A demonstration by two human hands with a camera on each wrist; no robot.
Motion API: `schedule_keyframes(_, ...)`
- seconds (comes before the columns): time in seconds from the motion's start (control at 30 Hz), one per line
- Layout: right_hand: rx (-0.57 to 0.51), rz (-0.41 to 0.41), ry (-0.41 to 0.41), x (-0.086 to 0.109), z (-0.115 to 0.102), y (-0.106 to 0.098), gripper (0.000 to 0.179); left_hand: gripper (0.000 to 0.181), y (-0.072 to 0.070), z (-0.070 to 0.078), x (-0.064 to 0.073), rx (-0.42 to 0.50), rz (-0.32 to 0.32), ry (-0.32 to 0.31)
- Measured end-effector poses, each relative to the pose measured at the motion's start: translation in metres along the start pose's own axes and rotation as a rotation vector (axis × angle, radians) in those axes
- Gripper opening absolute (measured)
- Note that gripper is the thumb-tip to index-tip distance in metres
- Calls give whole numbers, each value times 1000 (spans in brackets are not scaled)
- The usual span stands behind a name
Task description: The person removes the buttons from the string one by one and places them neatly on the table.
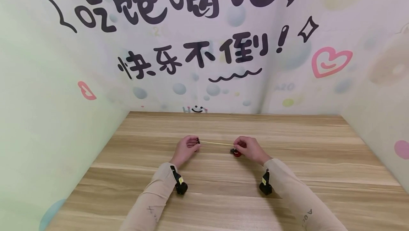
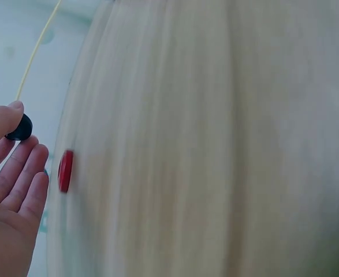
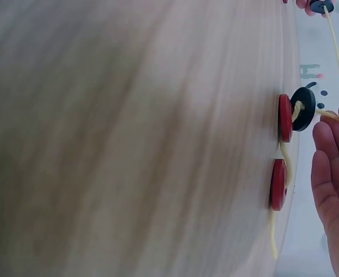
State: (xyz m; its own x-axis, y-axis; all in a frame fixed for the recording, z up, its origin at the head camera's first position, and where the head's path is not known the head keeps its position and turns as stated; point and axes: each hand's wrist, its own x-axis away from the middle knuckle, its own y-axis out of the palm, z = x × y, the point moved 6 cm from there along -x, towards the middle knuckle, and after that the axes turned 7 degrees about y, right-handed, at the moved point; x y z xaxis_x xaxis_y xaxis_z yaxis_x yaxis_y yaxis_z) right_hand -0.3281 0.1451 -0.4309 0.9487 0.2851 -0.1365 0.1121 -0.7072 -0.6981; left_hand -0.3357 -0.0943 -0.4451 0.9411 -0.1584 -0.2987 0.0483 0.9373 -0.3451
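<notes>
My left hand (image 1: 186, 149) pinches a black button-like disc (image 2: 22, 128) between thumb and finger, the other fingers extended. A yellow string (image 1: 217, 143) runs taut from this disc to my right hand (image 1: 250, 148). The right thumb and fingertips pinch the string (image 3: 329, 115). Just below those fingertips a second black disc (image 3: 303, 109) stands tilted on the string, against a red disc (image 3: 285, 118). Another red disc (image 3: 278, 184) sits farther along, with the string's loose tail (image 3: 274, 239) beyond it. One red disc (image 2: 66, 171) is on the table near my left hand.
The wood-grain table (image 1: 217, 177) spreads under both hands. A printed cloth wall (image 1: 198, 92) rises behind it, with side walls (image 1: 38, 135) to left and right. Black wrist cameras (image 1: 181, 187) hang below both sleeves.
</notes>
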Motion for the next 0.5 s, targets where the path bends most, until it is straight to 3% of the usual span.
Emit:
schedule_keyframes(0.3,-15,0,5,0,1,0,7,34,-26,-8,3,-91,-10,-43)
schedule_keyframes(0.5,-16,1,-25,0,-2,0,11,30,-36,-14,5,-191,-54,-29)
